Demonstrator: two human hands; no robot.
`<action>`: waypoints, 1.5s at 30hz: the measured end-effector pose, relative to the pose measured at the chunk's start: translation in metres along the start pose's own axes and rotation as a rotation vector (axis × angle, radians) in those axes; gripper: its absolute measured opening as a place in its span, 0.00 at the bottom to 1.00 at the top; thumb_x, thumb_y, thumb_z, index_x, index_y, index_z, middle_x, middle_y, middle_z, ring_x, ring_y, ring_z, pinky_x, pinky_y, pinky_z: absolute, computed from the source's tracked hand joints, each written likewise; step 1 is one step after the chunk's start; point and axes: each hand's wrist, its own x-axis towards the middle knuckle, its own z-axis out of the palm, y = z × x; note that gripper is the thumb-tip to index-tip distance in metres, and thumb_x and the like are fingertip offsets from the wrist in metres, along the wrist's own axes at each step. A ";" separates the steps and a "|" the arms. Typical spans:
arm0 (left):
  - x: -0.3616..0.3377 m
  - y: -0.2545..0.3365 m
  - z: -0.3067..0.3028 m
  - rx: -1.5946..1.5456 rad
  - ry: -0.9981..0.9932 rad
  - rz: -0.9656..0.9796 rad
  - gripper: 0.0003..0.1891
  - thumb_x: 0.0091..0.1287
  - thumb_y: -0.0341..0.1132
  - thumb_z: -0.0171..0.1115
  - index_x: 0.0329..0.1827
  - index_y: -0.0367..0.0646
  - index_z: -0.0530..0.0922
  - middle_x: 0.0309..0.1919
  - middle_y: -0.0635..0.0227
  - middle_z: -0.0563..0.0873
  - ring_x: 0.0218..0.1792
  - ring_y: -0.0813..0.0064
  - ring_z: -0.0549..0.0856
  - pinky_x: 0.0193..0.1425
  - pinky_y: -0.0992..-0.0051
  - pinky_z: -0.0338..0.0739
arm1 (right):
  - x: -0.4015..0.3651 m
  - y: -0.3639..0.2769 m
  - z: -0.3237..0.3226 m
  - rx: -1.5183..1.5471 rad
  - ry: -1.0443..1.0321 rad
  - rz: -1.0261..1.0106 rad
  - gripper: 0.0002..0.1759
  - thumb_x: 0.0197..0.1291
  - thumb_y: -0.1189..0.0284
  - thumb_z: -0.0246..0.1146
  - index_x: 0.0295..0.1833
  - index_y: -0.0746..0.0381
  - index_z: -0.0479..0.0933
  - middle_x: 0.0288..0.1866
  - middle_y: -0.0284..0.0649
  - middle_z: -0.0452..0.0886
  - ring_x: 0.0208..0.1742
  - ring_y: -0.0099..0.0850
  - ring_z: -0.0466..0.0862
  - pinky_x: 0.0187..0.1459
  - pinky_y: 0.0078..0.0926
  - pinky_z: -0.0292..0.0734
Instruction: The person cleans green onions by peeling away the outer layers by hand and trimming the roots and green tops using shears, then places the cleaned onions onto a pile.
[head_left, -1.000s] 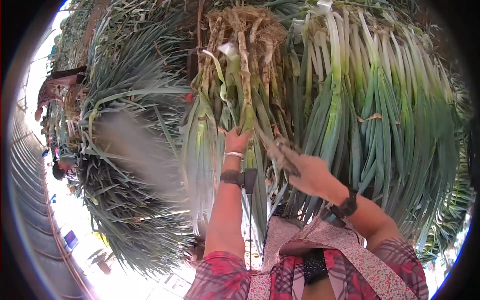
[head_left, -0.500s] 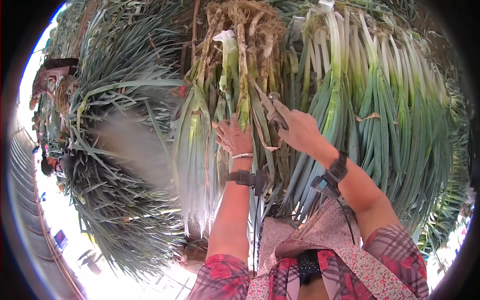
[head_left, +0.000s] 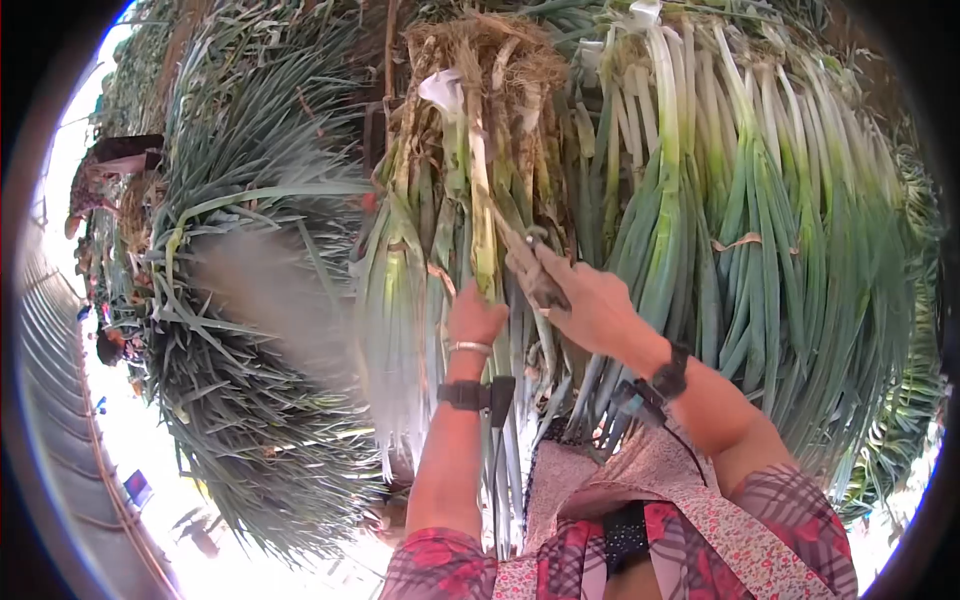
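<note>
My left hand (head_left: 476, 318) is closed round the lower green part of a leek (head_left: 481, 225) in the middle of the pile. That leek's pale stem runs upward toward the brown roots. Just right of it, my right hand (head_left: 580, 295) is wrapped round a tool (head_left: 533, 262) that looks like a pair of shears, its tip pointing up and left beside the stem. Brown, dirty roots (head_left: 505, 60) lie at the top. White plastic (head_left: 443, 92) sits above the stems, left of the held leek.
Peeled leeks (head_left: 740, 170) with pale stems hang in a thick row at the right. A large heap of dark green leaves (head_left: 260, 380) fills the left. A rail (head_left: 100, 460) curves along the far left edge.
My left hand has moved down and gone from spread fingers to a closed grip on the leek. My right hand and the tool have shifted slightly down and left.
</note>
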 end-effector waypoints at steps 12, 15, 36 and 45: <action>-0.046 -0.003 0.003 -0.526 -0.085 -0.215 0.16 0.49 0.31 0.61 0.40 0.34 0.77 0.27 0.63 0.81 0.29 0.72 0.79 0.36 0.72 0.75 | -0.037 -0.011 -0.023 0.070 -0.117 -0.015 0.37 0.54 0.63 0.61 0.70 0.55 0.58 0.31 0.53 0.78 0.32 0.51 0.80 0.35 0.48 0.74; -0.051 -0.006 0.001 -0.496 -0.124 -0.231 0.15 0.51 0.33 0.60 0.41 0.35 0.78 0.28 0.64 0.82 0.30 0.73 0.80 0.37 0.72 0.75 | -0.061 -0.015 -0.014 0.015 -0.230 -0.022 0.36 0.56 0.62 0.60 0.70 0.55 0.59 0.31 0.54 0.77 0.30 0.51 0.80 0.34 0.48 0.74; -0.105 0.045 -0.016 0.244 0.054 -0.221 0.15 0.52 0.39 0.59 0.40 0.40 0.74 0.28 0.47 0.82 0.32 0.43 0.81 0.37 0.52 0.74 | -0.003 -0.004 -0.004 0.057 -0.007 -0.018 0.40 0.48 0.67 0.62 0.70 0.53 0.60 0.34 0.51 0.78 0.35 0.51 0.80 0.37 0.45 0.75; -0.113 0.077 -0.037 0.478 0.066 -0.210 0.16 0.51 0.42 0.61 0.37 0.39 0.73 0.28 0.48 0.82 0.32 0.44 0.81 0.38 0.53 0.74 | 0.008 0.005 -0.018 0.105 -0.073 0.067 0.40 0.49 0.68 0.59 0.72 0.58 0.59 0.35 0.52 0.80 0.35 0.49 0.82 0.36 0.44 0.77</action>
